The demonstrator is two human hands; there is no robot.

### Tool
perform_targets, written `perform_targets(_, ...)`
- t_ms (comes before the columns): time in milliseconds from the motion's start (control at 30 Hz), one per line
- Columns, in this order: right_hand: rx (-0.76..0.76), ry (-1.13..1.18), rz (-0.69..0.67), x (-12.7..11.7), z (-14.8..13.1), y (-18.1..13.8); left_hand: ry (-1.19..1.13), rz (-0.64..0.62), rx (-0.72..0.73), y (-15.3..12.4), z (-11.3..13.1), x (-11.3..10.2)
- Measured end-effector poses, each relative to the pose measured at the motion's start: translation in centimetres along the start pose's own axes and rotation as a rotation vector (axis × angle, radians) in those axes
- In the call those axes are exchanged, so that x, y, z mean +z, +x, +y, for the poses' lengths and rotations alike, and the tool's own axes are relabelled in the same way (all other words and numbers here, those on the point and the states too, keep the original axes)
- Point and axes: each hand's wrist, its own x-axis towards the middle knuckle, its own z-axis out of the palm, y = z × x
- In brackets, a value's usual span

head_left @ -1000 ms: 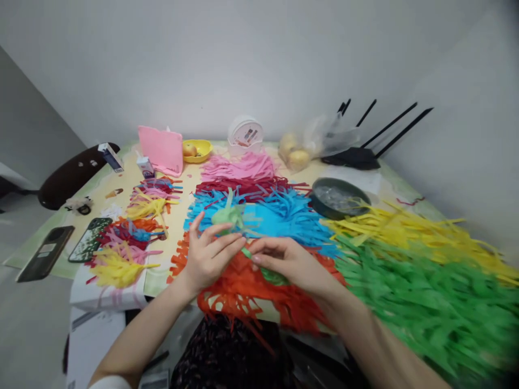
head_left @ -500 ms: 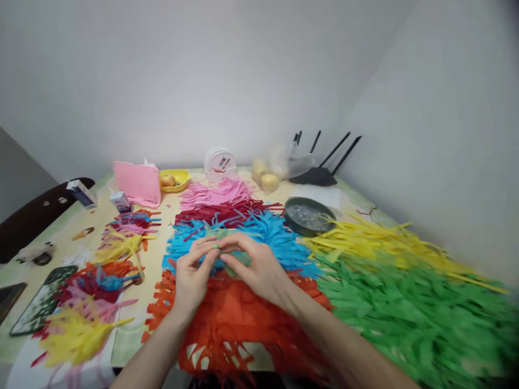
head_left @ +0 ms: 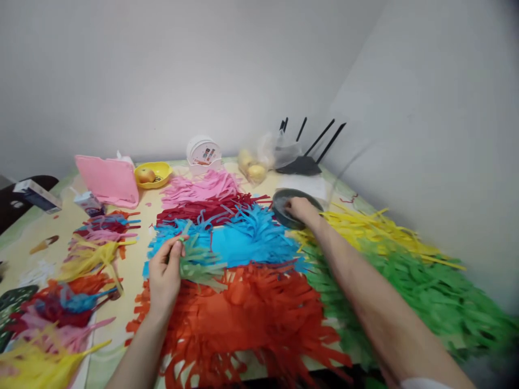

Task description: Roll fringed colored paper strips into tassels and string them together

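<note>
My left hand [head_left: 167, 268] pinches the twisted top of a light green paper tassel [head_left: 201, 263]. The tassel's fringe fans out to the right over the blue fringed paper [head_left: 239, 244]. My right hand [head_left: 302, 209] reaches down into a dark round bowl [head_left: 279, 208], its fingers bent and partly hidden. In the bowl lies something clear and shiny, mostly covered by the hand. Below my hands spreads orange-red fringed paper [head_left: 243, 319]. Past the blue lie dark red fringed paper [head_left: 203, 210] and pink fringed paper [head_left: 205, 187].
Yellow strips [head_left: 365, 229] and a green fringed heap [head_left: 421, 297] cover the right side. Several finished-looking tassels [head_left: 91, 256] lie on the left. At the back are a pink tablet case [head_left: 107, 181], a yellow fruit bowl [head_left: 162, 174], a white round container [head_left: 205, 152] and a black router [head_left: 302, 165].
My hands were together over the blue paper. The right has moved away into the bowl; the left has shifted left with the green tassel. The view has turned slightly right.
</note>
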Motion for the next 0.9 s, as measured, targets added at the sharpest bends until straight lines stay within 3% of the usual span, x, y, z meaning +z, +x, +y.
perform_targets(133, 0.005, -0.005, 0.024, -0.3, 0.1, 0.0, 0.031, -0.101, -0.014, -0.3, 0.1, -0.2)
perform_targets(300, -0.018, 0.083, 0.222, -2.3, -1.3, -2.7, -0.006, -0.15, 0.022, -0.8, 1.1, -0.1)
perform_targets(367, -0.103, 0.258, 0.316, -2.7, -3.5, -5.8, -0.056, -0.154, 0.01, -1.2, 1.6, 0.1)
perform_targets(400, -0.203, 0.459, 0.355, -2.8, -5.0, -7.7, -0.079, -0.156, 0.002, -1.4, 1.8, 0.1)
perform_targets(467, -0.447, 0.882, 0.297, -2.7, -8.4, -12.2, -0.101, -0.164, -0.007, -1.8, 2.3, 0.2)
perform_targets(567, -0.597, 1.106, 0.127, -2.2, -13.3, -18.6, -0.075, -0.188, 0.015, -2.5, 3.2, -0.1)
perform_targets(700, -0.59, 1.31, -0.025, -1.2, -17.0, -23.2, -0.043, -0.193, 0.072, -3.4, 4.7, -0.9)
perform_targets(900, -0.509, 1.426, -0.05, -0.3, -18.3, -25.0, -0.043, -0.176, 0.104, -5.0, 6.1, -1.7)
